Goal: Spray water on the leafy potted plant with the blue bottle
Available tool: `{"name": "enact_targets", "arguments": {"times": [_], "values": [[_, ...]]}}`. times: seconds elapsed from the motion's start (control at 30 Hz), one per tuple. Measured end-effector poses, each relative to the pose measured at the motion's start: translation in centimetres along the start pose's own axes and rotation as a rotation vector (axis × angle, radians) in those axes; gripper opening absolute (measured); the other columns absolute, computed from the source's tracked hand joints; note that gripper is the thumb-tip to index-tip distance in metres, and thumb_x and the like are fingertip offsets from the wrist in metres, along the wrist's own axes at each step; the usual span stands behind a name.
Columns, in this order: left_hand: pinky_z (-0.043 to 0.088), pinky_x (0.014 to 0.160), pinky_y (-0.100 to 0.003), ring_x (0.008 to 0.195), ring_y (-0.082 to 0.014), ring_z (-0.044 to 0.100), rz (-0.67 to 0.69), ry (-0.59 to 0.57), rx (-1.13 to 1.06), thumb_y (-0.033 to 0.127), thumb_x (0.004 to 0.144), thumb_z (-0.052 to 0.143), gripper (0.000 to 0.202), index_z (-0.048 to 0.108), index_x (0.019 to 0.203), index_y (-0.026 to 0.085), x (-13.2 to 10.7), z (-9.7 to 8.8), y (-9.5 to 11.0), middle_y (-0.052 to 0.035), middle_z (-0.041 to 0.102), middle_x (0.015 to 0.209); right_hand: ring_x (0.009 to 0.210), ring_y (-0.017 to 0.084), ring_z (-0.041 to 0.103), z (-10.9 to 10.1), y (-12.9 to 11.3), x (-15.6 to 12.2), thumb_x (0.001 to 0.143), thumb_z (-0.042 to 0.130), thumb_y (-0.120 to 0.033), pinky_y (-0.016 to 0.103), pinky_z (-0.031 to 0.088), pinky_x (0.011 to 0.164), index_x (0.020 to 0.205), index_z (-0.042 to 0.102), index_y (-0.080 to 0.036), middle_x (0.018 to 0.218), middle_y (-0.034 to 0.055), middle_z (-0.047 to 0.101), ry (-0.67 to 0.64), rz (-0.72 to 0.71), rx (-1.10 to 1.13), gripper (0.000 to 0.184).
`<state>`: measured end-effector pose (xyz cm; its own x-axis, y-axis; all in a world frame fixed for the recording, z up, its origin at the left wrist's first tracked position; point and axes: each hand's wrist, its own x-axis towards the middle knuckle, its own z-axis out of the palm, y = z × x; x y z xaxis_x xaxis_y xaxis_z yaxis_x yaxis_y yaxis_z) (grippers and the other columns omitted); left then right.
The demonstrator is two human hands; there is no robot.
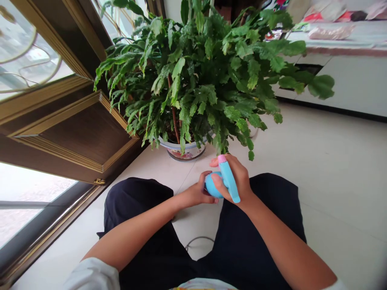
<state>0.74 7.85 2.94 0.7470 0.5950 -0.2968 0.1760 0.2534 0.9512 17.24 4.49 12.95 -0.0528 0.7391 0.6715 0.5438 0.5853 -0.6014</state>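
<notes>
A light blue spray bottle (227, 181) with a pink nozzle tip is held in front of my knees. My right hand (238, 177) is wrapped round its spray head, fingers closed over the top. My left hand (198, 192) grips the round blue body from the left side. The nozzle points toward a large leafy green plant (205, 72) in a patterned ceramic pot (183, 150) standing on the floor just beyond my hands. I sit on the floor in dark trousers, with my legs apart.
A brown wooden door frame with glass panes (75, 133) runs along the left. Pale tiled floor (332, 173) stretches to the right. A white cabinet (356, 76) with cloths on top stands at the back right. A thin cable (196, 241) lies between my legs.
</notes>
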Motion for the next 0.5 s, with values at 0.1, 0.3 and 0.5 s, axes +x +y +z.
{"name": "enact_targets", "arguments": {"times": [0.1, 0.3, 0.5], "values": [[0.052, 0.093, -0.049, 0.103, -0.0272, 0.064, 0.054, 0.046, 0.123, 0.037, 0.063, 0.090, 0.111, 0.024, 0.152, 0.026, 0.0, -0.8, 0.0, -0.0078, 0.062, 0.114, 0.079, 0.024, 0.064, 0.1, -0.7, 0.7, 0.084, 0.056, -0.025, 0.041, 0.054, 0.076, 0.087, 0.059, -0.024, 0.079, 0.0036, 0.065, 0.014, -0.019, -0.033, 0.004], [0.053, 0.080, -0.042, 0.079, -0.0187, 0.060, 0.035, 0.098, 0.304, 0.046, 0.065, 0.088, 0.112, 0.023, 0.154, 0.023, -0.2, -2.1, 1.7, 0.0000, 0.059, 0.090, 0.093, 0.025, 0.068, 0.4, 0.7, 0.6, 0.087, 0.059, -0.029, 0.042, 0.055, 0.085, 0.097, 0.060, -0.024, 0.094, 0.0054, 0.067, 0.125, 0.114, 0.065, 0.011], [0.052, 0.080, -0.040, 0.078, -0.0181, 0.059, 0.023, 0.080, 0.235, 0.050, 0.064, 0.088, 0.113, 0.028, 0.155, 0.022, 0.0, -0.5, 0.5, -0.0015, 0.060, 0.091, 0.078, 0.021, 0.066, -0.6, 1.8, -1.0, 0.087, 0.057, -0.027, 0.037, 0.055, 0.073, 0.087, 0.061, -0.023, 0.085, 0.0026, 0.066, 0.187, 0.233, 0.004, 0.005]]}}
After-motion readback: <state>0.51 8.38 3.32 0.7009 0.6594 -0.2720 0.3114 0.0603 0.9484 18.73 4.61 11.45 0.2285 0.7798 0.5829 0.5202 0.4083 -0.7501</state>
